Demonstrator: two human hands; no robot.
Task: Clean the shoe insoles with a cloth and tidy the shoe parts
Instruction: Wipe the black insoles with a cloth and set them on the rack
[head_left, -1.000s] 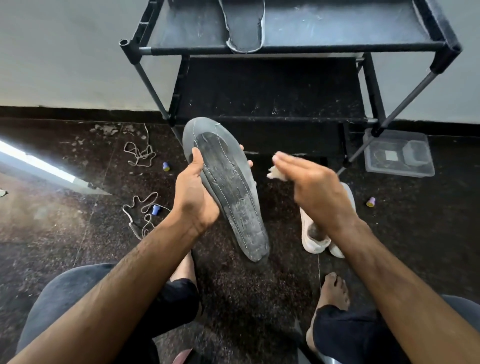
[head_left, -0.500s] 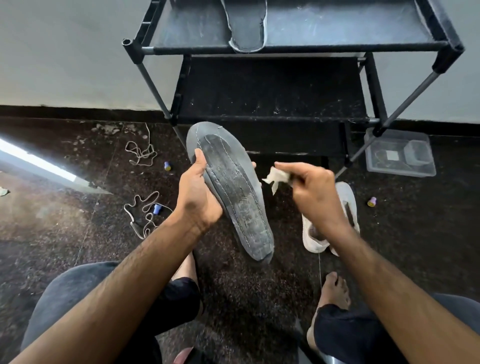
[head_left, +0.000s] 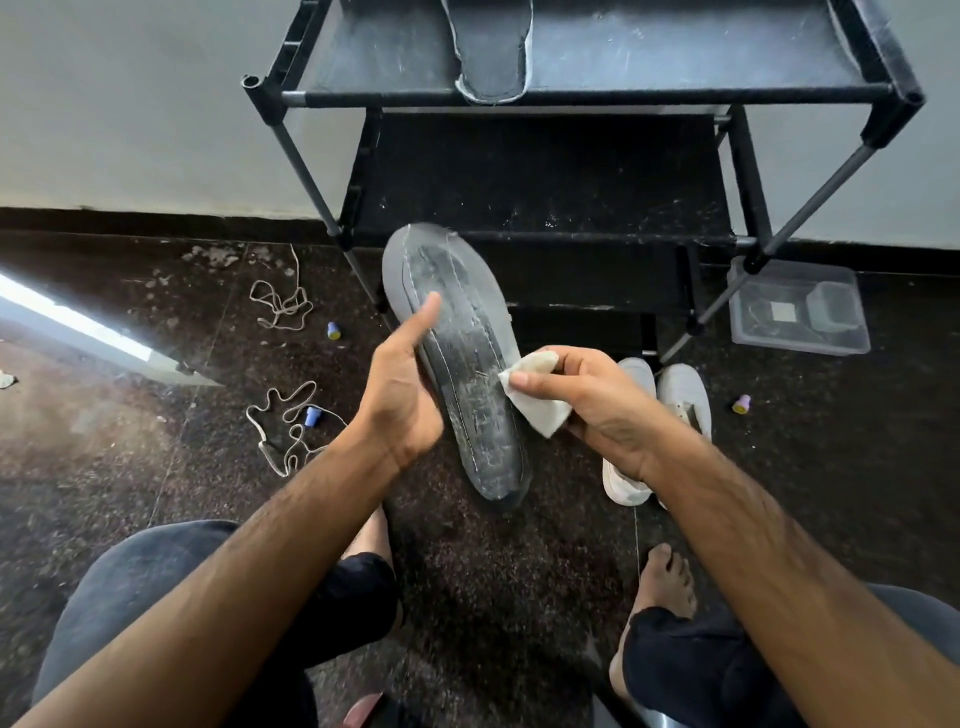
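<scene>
A seated person's left hand (head_left: 397, 402) grips a grey insole (head_left: 457, 353) from its left edge, thumb laid along the dusty, stitched face, holding it tilted above the dark floor (head_left: 493, 571) with its toe end toward a black rack (head_left: 571, 93). The right hand (head_left: 592, 397) pinches a small white cloth (head_left: 537, 405) between thumb and fingers, the cloth touching the insole's right edge near its middle. A second insole (head_left: 491, 52) lies on the rack's top shelf, its end hanging just over the front bar. Two white shoes (head_left: 670, 400) sit on the floor behind the right wrist, partly hidden by it. Two loose laces (head_left: 283, 306) lie on the floor to the left, well apart from the hands, with small blue caps (head_left: 333, 330) near them and a purple one (head_left: 742, 404) to the right. A clear plastic box (head_left: 800, 306) rests by the rack's right leg. Bare feet (head_left: 670, 577) and dark trouser knees frame the bottom of the view
</scene>
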